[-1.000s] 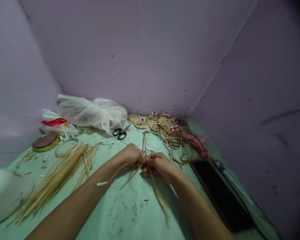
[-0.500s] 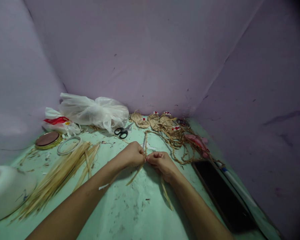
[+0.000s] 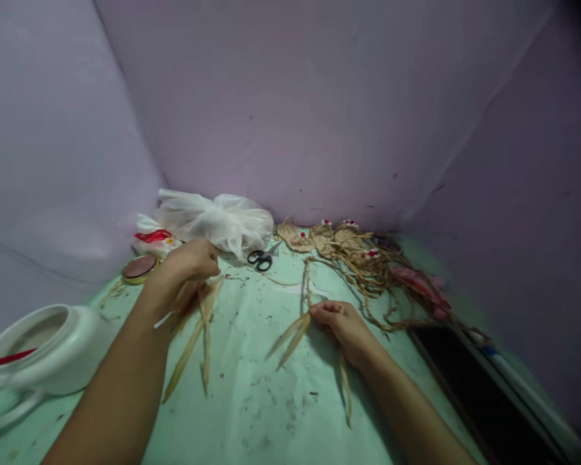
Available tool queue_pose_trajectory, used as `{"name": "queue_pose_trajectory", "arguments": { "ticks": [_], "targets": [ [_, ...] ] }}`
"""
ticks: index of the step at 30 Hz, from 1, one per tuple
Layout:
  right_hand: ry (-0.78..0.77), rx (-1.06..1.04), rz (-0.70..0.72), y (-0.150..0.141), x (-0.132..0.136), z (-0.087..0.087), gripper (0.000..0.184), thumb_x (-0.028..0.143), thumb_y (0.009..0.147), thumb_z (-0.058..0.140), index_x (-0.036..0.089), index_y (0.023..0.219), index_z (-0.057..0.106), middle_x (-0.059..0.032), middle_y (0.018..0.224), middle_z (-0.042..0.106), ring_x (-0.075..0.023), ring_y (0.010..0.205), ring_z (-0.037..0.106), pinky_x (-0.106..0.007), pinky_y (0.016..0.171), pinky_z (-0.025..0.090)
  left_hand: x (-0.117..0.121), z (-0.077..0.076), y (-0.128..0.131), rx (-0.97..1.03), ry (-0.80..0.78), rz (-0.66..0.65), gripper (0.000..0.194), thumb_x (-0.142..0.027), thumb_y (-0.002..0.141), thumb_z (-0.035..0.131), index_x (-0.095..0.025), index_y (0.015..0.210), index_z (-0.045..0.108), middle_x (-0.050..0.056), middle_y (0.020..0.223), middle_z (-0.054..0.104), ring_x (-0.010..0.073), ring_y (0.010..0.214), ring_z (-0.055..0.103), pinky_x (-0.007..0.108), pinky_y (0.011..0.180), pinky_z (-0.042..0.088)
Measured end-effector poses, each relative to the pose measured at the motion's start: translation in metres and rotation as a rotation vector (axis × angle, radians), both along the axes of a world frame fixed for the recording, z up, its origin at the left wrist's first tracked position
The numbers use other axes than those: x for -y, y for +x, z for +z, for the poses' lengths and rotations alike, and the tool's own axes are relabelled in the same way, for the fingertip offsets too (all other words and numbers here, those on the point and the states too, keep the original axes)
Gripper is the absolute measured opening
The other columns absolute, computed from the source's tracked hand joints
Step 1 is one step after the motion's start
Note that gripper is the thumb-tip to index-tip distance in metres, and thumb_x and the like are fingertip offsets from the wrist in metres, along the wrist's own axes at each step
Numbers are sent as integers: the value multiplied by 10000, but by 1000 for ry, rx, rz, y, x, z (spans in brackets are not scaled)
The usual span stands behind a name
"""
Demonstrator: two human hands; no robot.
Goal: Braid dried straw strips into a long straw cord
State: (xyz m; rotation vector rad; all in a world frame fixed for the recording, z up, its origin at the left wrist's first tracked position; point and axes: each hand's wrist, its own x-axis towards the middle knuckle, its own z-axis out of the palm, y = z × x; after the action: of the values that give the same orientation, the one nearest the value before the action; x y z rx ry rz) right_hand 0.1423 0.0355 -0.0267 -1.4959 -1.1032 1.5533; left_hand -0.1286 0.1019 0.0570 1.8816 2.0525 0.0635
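My right hand (image 3: 336,323) pinches the lower end of a braided fibre cord (image 3: 308,284), thumb and forefinger pressed together. Two loose pale strands (image 3: 293,336) fan out to the left from that pinch, and another strand (image 3: 345,391) hangs below the hand. The cord runs up the table and bends right towards a coil of braid (image 3: 368,284). Over the bundle of dry, straw-coloured fibre strips (image 3: 193,342) is my left hand (image 3: 191,265), its fingers curled. Its fingertips are hidden, and so is anything between them. My forearm covers much of the bundle.
Black-handled scissors (image 3: 263,259) lie beside a white plastic bag (image 3: 223,223). Woven pieces with red and white beads (image 3: 324,240) line the back wall. A white pot (image 3: 72,349) with a red stick stands left, near a round tin (image 3: 139,268). A dark flat slab (image 3: 469,381) lies right.
My left hand has left the cord and moved left over the fibre bundle. My right hand still pinches the cord, whose strands now spread left. The view has turned left, bringing in the pot.
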Motion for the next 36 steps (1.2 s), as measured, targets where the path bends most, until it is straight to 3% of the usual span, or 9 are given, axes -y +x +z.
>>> {"name": "queue_pose_trajectory", "arguments": {
  "ticks": [10,12,16,18,22,28,31,33,36],
  "targets": [
    [-10,0,30,2,-2,-5,202,312,579,591,120,611,542,75,402,318,-19,347,196,-215,382,68,4,-10,17,-269,-157,71,93,-203,441,574,-132,497,554,60,530,564,194,549,536,255,502,364],
    [-10,-1,33,2,-3,-6,199,310,580,590,121,611,539,75,402,320,-19,347,193,-217,381,67,3,-11,17,-179,-161,16,77,-178,456,542,-130,510,568,43,507,555,169,535,520,233,494,362],
    [4,-13,46,2,-3,-8,200,312,581,593,122,609,538,71,409,330,-22,356,203,-216,384,78,2,-10,18,219,-216,-230,191,-254,534,528,-134,641,631,25,584,597,131,542,504,202,492,367],
    [5,-9,41,2,-2,-8,199,310,579,594,121,611,539,70,413,334,-22,360,208,-213,385,83,4,-8,17,159,-208,-208,196,-266,531,536,-126,630,630,32,584,599,131,524,499,205,473,358],
    [-6,-2,38,2,-1,-6,195,305,574,596,122,602,534,73,405,326,-22,356,204,-212,385,77,11,-3,7,-152,-190,-20,128,-246,475,582,-123,479,546,31,466,536,134,427,462,219,410,311],
    [6,4,45,2,-2,-6,197,311,577,590,122,606,543,75,404,324,-26,356,201,-213,383,85,14,-18,17,14,-424,-46,261,-333,532,588,-136,397,485,50,418,507,126,364,433,242,393,319],
    [16,3,40,2,-2,-5,199,314,570,597,124,601,545,74,404,329,-27,356,203,-213,381,89,10,-28,30,29,-439,-94,200,-257,530,573,-135,398,483,41,408,496,121,368,429,239,393,323],
    [14,4,38,1,-2,-3,196,311,569,598,125,598,544,75,396,327,-28,355,203,-212,380,88,10,-28,35,11,-431,-130,130,-170,499,549,-133,394,482,30,389,477,119,371,427,231,389,319],
    [-9,1,31,1,-2,0,187,307,571,595,130,587,535,84,373,298,-27,345,185,-216,377,77,14,-13,43,93,-358,-198,44,-137,491,513,-127,453,532,12,411,484,107,389,429,208,393,316]
  ]
}}
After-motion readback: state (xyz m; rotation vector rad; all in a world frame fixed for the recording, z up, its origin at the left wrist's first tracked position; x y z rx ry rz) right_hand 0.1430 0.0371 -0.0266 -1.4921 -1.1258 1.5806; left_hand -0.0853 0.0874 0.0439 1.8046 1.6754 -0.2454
